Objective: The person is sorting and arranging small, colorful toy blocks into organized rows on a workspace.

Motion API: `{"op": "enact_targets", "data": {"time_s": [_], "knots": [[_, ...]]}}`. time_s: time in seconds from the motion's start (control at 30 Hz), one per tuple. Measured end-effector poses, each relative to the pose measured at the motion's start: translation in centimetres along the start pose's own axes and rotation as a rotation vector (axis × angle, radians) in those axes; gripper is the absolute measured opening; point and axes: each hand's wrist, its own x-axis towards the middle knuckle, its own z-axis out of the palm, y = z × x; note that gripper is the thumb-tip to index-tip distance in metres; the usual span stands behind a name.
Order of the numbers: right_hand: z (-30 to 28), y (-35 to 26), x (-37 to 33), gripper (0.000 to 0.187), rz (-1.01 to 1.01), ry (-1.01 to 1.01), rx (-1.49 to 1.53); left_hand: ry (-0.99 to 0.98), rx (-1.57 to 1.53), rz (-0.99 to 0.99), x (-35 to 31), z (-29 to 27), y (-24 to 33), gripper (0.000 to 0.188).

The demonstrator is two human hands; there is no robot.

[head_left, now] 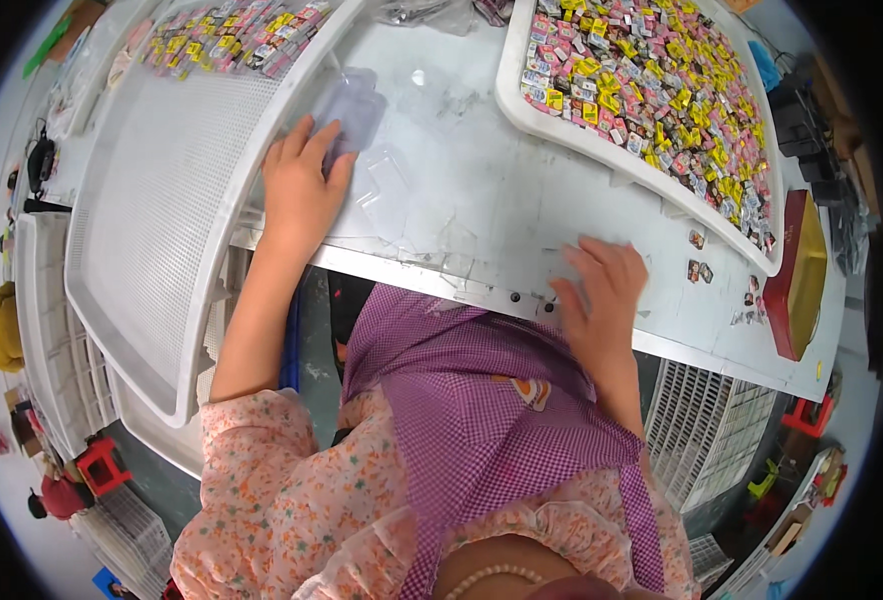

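My left hand (307, 185) reaches over the table beside the left white tray. Its fingers are apart, with the tips at the lower edge of a clear, shaped plastic shell (357, 108); I see no firm grip on it. Another clear plastic piece (386, 190) lies flat just right of that hand. My right hand (607, 300) hovers near the table's front edge, slightly blurred. Its fingers are loosely bent and apart, with nothing seen in them. Two small dark pieces (700, 271) lie on the table to its right.
A white tray (552, 122) heaped with small pink, yellow and dark wrapped pieces stands at the far right. The perforated white tray (162, 190) at left holds similar pieces at its far end. A red and gold box (794, 275) sits at the right edge of the white table (442, 150).
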Motion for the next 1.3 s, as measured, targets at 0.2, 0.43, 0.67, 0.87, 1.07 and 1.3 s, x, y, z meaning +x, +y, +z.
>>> {"op": "enact_targets", "data": {"time_s": [0.2, 0.43, 0.67, 0.87, 1.07, 1.3], "knots": [[4.2, -6.4, 5.6, 0.047, -0.304, -0.148, 0.072, 0.056, 0.082, 0.016, -0.8, 0.9, 0.4, 0.038], [4.7, -3.5, 4.7, 0.039, -0.401, -0.234, 0.012, 0.025, -0.012, -0.027, -0.8, 0.1, 1.0, 0.046], [-1.4, 2.9, 1.3, 0.04, -0.124, -0.257, 0.002, 0.065, 0.013, 0.116, -1.0, -0.4, 1.9, 0.043], [-3.6, 2.9, 2.1, 0.043, -0.046, -0.199, 0.119, 0.033, -0.261, 0.388, 0.1, -0.8, 8.7, 0.043], [-6.2, 4.9, 4.1, 0.036, -0.029, -0.272, 0.351, -0.022, -0.395, 0.507, 6.0, 0.3, 14.1, 0.038], [-4.7, 3.9, 3.2, 0.031, -0.175, -0.397, 0.049, -0.147, -0.321, 0.617, 11.9, 5.6, 15.0, 0.04]]}}
